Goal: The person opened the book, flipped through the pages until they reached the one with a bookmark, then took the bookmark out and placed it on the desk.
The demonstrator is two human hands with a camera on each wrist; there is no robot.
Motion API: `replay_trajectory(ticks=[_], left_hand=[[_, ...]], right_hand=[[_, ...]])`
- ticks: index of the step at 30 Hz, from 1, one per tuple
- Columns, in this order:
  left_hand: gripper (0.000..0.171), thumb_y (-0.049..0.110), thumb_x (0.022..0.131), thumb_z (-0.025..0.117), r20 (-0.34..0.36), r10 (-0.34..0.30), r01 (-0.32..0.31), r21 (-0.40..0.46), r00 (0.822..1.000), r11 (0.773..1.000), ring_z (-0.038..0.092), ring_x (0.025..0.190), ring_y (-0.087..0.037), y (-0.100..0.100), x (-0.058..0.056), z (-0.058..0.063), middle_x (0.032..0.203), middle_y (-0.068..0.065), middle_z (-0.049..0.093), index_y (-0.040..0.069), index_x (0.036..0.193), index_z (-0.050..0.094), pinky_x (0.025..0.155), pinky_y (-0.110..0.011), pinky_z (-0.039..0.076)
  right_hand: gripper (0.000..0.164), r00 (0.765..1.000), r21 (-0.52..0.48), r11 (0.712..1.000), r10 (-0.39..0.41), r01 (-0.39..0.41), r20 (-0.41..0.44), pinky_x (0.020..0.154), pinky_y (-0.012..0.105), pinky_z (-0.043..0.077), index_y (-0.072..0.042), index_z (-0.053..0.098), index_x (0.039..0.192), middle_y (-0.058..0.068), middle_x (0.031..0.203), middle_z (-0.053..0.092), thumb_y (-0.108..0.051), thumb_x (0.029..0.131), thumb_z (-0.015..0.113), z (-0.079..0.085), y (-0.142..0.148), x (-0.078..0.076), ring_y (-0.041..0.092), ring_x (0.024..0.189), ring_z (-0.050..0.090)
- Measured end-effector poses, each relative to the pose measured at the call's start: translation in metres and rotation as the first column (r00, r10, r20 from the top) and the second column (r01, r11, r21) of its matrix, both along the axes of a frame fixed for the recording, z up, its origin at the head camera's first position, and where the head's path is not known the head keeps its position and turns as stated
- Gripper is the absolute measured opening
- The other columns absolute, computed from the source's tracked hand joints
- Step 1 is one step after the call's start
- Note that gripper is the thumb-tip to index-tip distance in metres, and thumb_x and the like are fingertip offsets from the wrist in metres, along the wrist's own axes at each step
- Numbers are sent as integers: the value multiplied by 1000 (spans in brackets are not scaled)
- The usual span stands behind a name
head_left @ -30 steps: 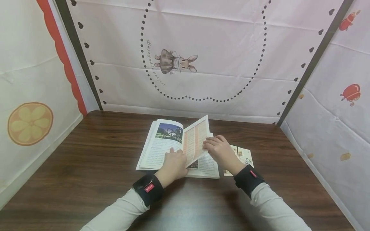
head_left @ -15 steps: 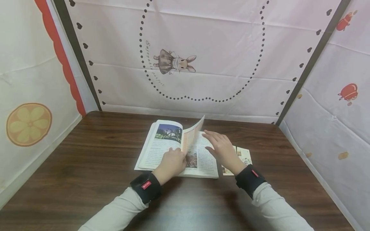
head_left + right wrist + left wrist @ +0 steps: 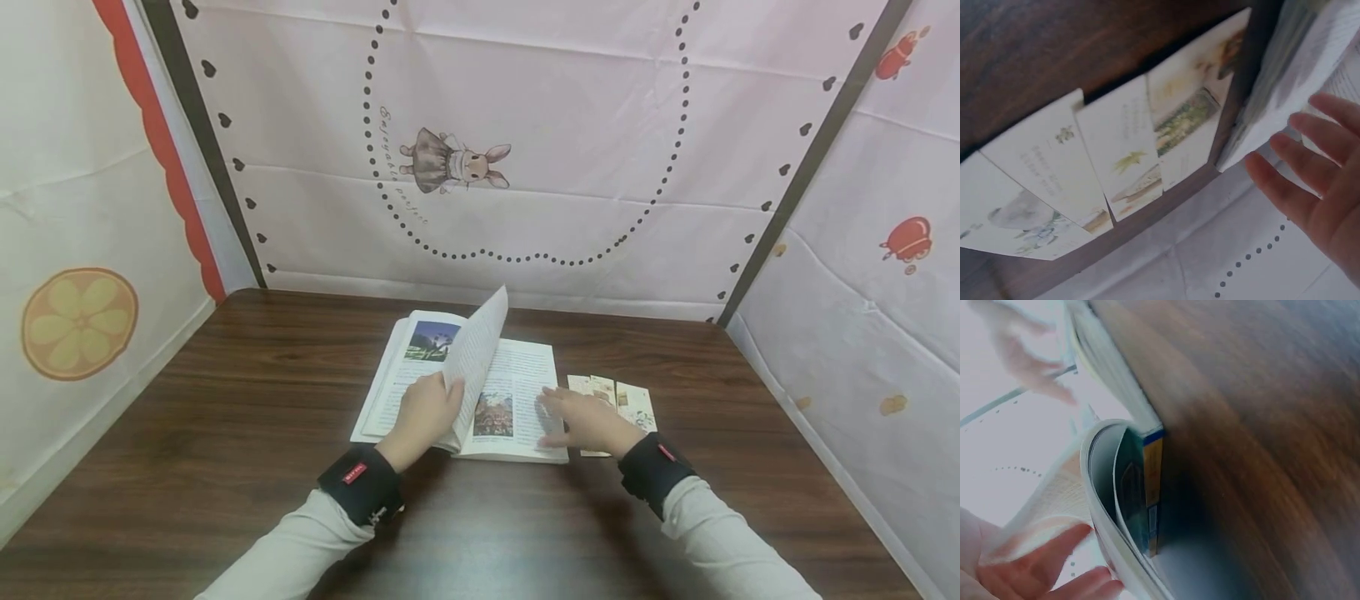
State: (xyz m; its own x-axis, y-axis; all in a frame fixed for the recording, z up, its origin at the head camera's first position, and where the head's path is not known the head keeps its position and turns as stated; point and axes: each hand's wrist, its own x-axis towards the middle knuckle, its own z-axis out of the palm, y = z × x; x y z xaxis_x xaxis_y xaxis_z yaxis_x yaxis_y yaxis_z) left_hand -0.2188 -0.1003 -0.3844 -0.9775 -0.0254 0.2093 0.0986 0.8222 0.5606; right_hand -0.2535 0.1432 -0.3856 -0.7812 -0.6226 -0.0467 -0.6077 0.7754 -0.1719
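Observation:
An open book (image 3: pixel 517 367) lies on the table, with photos and printed text on its pages. One raised page (image 3: pixel 480 342) stands at a slant above the middle. My left hand (image 3: pixel 425 417) is over the left-hand page, its thumb side at the foot of the raised page; in the left wrist view its fingers (image 3: pixel 1079 539) reach the curved pages, fairly straight. Spread fingers of my right hand (image 3: pixel 588 419) lie over the right-hand page's outer edge. In the right wrist view that hand (image 3: pixel 1329 181) is extended with nothing in it.
Several illustrated cards (image 3: pixel 636 406) lie side by side just right of the book, partly under the right forearm. The dark wooden table (image 3: pixel 225 433) is bounded by a printed cloth (image 3: pixel 555 167) behind and at both sides.
My right hand has let go of the page and come down to the book's right edge. The page has swung leftward over the middle. My left hand has shifted slightly left.

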Motion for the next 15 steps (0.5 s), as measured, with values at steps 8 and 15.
replay_trajectory(ticks=[8, 15], left_hand=[[77, 0, 90, 47, -26, 53, -52, 38, 998, 998, 50, 54, -24, -19, -2, -3, 72, -17, 55, 2, 150, 0, 47, -31, 40], [65, -5, 84, 56, -149, -135, 57, -436, 980, 898, 11, 140, -52, -23, -2, -12, 149, -27, 27, 20, 142, 42, 105, -70, 17]], right_hand=[[93, 995, 75, 997, 27, -34, 100, 108, 48, 36, 1, 43, 138, 21, 145, 40, -52, 69, 77, -10, -2, 1, 35, 134, 40], [92, 989, 17, 999, 26, -28, 147, 110, 48, 32, 3, 41, 139, 22, 147, 37, -48, 70, 78, -10, 0, 0, 36, 137, 36]])
